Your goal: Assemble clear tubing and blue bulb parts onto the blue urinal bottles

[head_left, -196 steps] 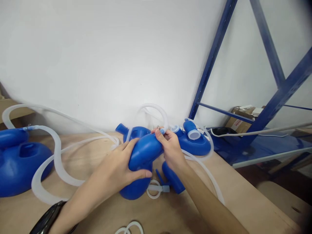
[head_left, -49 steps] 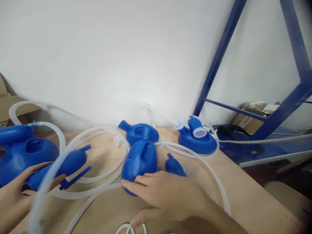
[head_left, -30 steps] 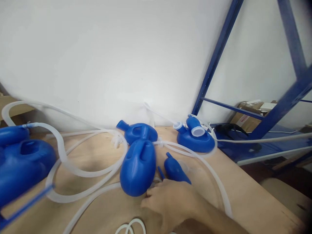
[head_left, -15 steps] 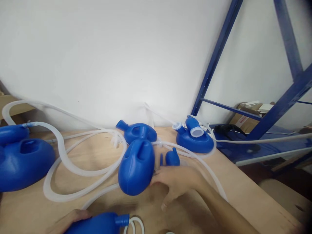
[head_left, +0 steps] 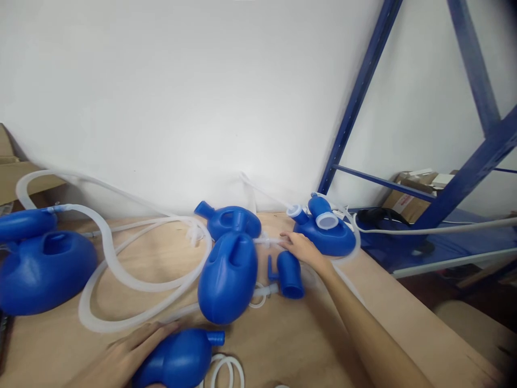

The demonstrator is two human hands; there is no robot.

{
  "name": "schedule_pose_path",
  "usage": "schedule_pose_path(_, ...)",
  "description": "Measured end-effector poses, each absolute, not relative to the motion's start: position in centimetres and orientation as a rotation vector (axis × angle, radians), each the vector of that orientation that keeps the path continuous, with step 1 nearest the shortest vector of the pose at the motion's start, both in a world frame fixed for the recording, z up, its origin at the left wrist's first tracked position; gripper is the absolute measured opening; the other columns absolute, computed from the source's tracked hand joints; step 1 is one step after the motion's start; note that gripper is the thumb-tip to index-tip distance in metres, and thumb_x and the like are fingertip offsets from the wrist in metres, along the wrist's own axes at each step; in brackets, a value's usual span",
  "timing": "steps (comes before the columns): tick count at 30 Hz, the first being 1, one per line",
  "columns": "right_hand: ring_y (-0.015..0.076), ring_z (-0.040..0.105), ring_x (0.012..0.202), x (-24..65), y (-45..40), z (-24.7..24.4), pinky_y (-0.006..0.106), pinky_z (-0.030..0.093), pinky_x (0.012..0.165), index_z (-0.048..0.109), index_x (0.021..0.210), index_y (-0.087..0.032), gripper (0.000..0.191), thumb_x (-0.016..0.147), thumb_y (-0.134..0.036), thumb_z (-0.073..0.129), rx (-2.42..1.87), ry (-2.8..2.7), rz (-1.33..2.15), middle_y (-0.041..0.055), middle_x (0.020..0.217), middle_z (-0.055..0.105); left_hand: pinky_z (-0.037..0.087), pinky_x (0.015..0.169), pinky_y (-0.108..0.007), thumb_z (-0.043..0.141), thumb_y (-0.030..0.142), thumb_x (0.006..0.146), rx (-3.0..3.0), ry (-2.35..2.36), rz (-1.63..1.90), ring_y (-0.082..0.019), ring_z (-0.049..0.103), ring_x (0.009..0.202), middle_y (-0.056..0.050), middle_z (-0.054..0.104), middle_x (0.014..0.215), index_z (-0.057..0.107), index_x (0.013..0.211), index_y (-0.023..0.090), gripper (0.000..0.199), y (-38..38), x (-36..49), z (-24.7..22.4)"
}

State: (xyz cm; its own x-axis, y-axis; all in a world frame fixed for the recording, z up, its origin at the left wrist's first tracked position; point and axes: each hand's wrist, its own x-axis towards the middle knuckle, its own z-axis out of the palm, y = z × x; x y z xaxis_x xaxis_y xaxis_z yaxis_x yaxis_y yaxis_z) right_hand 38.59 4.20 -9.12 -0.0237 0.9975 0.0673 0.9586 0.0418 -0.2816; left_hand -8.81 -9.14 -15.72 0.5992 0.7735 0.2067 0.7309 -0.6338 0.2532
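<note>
My left hand [head_left: 135, 342] grips a blue plastic bulb-shaped piece [head_left: 180, 355] with a short ribbed spout, low in the view. Farther right, my right hand [head_left: 302, 249] has its fingers closed round a white tube [head_left: 272, 240] that runs across the table. Just below that hand lies a blue cup-like piece [head_left: 290, 275] with an open mouth and a thin side arm. Between the hands stands a blue jug with a moulded handle [head_left: 228, 277]; a second blue jug [head_left: 242, 218] is behind it. White coiled tubing [head_left: 230, 369] lies beside the left hand's piece.
Blue jugs [head_left: 48, 272] with thick clear hose [head_left: 113, 264] fill the left side. At the back right, another jug [head_left: 329, 240] carries a blue piece with a white-rimmed mouth [head_left: 326, 220]. A blue metal rack [head_left: 355, 108] stands right of the wooden table [head_left: 262, 345]; a white wall is behind.
My right hand has moved up and away from beside the middle jug to the white tube, uncovering the blue cup-like piece. The left hand's blue piece has shifted slightly right and up.
</note>
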Motion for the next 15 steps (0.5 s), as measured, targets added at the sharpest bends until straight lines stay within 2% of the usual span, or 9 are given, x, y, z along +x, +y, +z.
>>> schedule_pose_path(3,0.0299,0.068,0.125,39.1,4.2,-8.4,0.037,0.053,0.1,0.072,0.13,-0.019,0.035,0.105,-0.03,0.051,-1.941,-2.043,0.166,0.0136,0.135,0.073,0.06,0.103,-0.035,0.073,0.053,0.086,2.689,1.301,0.474,-0.032,0.071,0.125,-0.001,0.064,0.15,0.049,0.156,0.043,0.075,-8.4,-9.0,-15.8)
schedule_pose_path(6,0.0315,0.066,0.126,39.7,3.8,-6.5,0.041,0.053,0.101,0.068,0.135,-0.018,0.041,0.107,-0.033,0.042,-1.875,-1.98,0.031,0.0157,0.139,0.068,0.062,0.1,-0.036,0.073,0.055,0.085,2.656,1.345,0.579,-0.032,0.074,0.119,0.0,0.069,0.144,0.054,0.152,0.044,0.071,-8.1,-9.3,-16.3)
schedule_pose_path(9,0.032,0.067,0.121,40.8,3.0,-4.3,0.044,0.053,0.101,0.066,0.137,-0.019,0.043,0.108,-0.037,0.039,-1.804,-1.894,-0.119,0.0158,0.135,0.068,0.061,0.102,-0.037,0.072,0.058,0.084,2.589,1.403,0.695,-0.033,0.073,0.121,0.0,0.069,0.145,0.062,0.145,0.044,0.064,-8.2,-9.5,-16.2)
schedule_pose_path(12,0.0306,0.071,0.108,41.7,2.3,-2.7,0.045,0.055,0.096,0.071,0.128,-0.021,0.04,0.106,-0.041,0.045,-1.598,-1.78,-0.317,0.0136,0.123,0.072,0.062,0.099,-0.035,0.07,0.061,0.086,2.622,1.42,0.679,-0.032,0.074,0.118,0.0,0.071,0.141,0.067,0.14,0.043,0.057,-8.0,-8.7,-13.9)
schedule_pose_path(15,0.0297,0.073,0.103,41.3,1.5,-1.8,0.044,0.056,0.093,0.073,0.122,-0.021,0.035,0.105,-0.04,0.048,-1.392,-1.767,-0.412,0.0123,0.114,0.075,0.063,0.09,-0.028,0.065,0.058,0.093,2.692,1.371,0.524,-0.027,0.079,0.106,0.001,0.078,0.128,0.068,0.139,0.042,0.049,-7.0,-5.6,-9.2)
